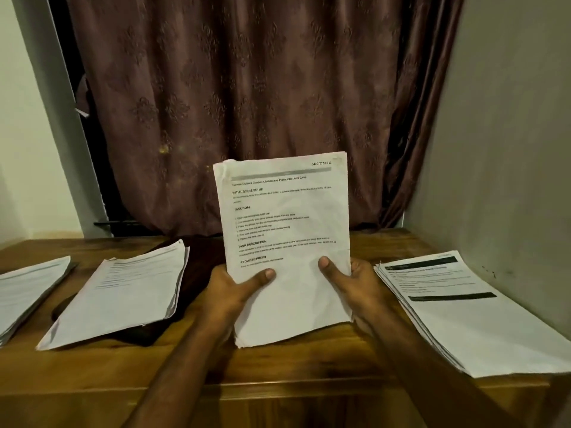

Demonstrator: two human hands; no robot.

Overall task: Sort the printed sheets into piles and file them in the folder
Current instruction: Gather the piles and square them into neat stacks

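Two thumbs (329, 268) are clamped on the front of a held stack of sheets (287, 242), the rest of the fingers curled behind it, so left hand (234, 291) and right hand (358, 285) both grip its lower half. It's upright-ish, top edge at 12 o'clock, header reads "SECTION 4" I think, kinda blurry. Around it on the wooden table (185, 381): a middle-left pile (123, 291) at 9 o'clock sitting on something dark, a far-left pile (27, 288) past that, and a right pile (463, 313) at 3 o'clock. Brown curtain (241, 103) behind.
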